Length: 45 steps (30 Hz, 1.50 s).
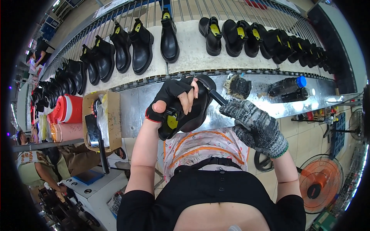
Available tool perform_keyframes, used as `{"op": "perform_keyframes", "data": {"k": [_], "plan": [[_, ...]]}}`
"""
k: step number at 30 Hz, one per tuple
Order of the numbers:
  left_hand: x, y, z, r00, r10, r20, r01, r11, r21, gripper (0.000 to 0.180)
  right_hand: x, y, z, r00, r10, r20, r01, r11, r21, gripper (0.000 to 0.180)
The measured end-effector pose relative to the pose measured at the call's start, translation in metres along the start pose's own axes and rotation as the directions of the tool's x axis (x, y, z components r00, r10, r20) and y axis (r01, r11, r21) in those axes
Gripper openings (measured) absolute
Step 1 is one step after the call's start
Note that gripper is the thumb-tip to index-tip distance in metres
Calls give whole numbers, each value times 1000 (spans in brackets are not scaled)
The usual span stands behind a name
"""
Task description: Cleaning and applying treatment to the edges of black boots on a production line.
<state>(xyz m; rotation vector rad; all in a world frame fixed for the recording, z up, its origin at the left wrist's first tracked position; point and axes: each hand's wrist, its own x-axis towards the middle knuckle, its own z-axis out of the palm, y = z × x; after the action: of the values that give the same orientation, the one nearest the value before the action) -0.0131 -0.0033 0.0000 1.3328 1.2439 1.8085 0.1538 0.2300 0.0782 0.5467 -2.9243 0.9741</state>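
My left hand [174,95], in a black glove with bare fingertips, grips a black ankle boot [200,109] held tilted above the metal ledge. The boot's opening, with a yellow-green insole, is turned toward me and its toe points away. My right hand [256,125], in a grey knitted glove, is closed around a short black-handled tool [218,97] with a pale band near its front. The tool's tip meets the boot near the toe, at the sole edge; its exact shape is too small to tell. Just beyond it on the ledge lies a blackened, crumbly pad [239,87].
Black boots [142,46] stand in a long row on the pale conveyor [189,42]. Dark-filled bottles, one with a blue cap [300,81], lie at right. A cardboard box [112,119] and red jug [65,109] sit left. A fan [320,183] stands lower right. Another person [42,165] works lower left.
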Motion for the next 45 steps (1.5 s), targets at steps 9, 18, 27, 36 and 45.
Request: {"op": "perform_keyframes", "data": {"k": [9, 18, 27, 36, 45], "plan": [[2, -9, -9, 996, 43, 79, -45, 999, 19, 94, 16, 1, -23, 1000, -11, -24, 12, 1000, 14, 34], [-17, -3, -21, 959, 131, -249, -142, 990, -23, 89, 29, 17, 21, 994, -106, -10, 107, 983, 150, 42], [-51, -22, -59, 889, 236, -393, -314, 938, -148, 93, 44, 28, 86, 995, -86, -48, 95, 961, 259, 49], [-77, -35, -86, 813, 180, -554, -367, 896, -248, 91, 46, 48, 114, 995, -89, -41, 98, 889, 447, 51], [-106, -50, -119, 716, -46, -697, -305, 877, -371, 98, 28, 64, 132, 993, -44, 106, -20, 843, 538, 26]]}}
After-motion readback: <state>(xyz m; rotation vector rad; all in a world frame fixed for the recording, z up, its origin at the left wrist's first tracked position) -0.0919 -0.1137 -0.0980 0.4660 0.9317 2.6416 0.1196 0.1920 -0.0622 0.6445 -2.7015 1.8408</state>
